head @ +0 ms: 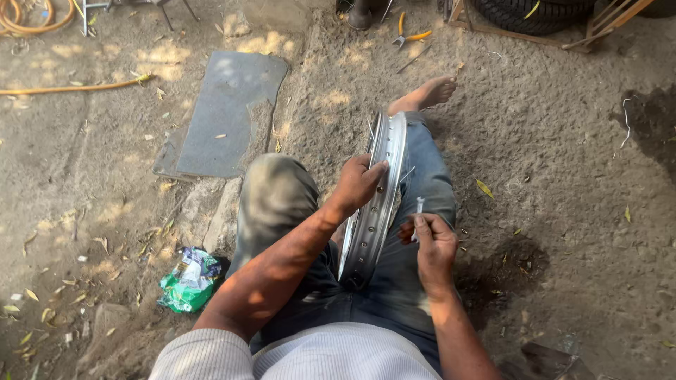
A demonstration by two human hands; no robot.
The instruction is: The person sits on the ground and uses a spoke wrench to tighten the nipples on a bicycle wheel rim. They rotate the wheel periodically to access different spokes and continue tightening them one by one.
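Chrome wheel rim (377, 204) under left hand (358, 184)'s closed grip; right hand (431, 243) pinches spoke (420, 208).

Seated on the ground, seen from above | left arm reaches far across the lap, forearm bare | left hand (357, 184) curled, fingers bent over a rim's edge | right hand (431, 243) nearer, right of it, fingertips pinched on a thin metal piece | right foot bare, stretched far.

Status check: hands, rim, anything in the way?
Left hand gripping the metal wheel rim, upright between the legs. Right hand pinching a small silver spoke beside the rim. Nothing blocking; pliers lie far off on the dirt.
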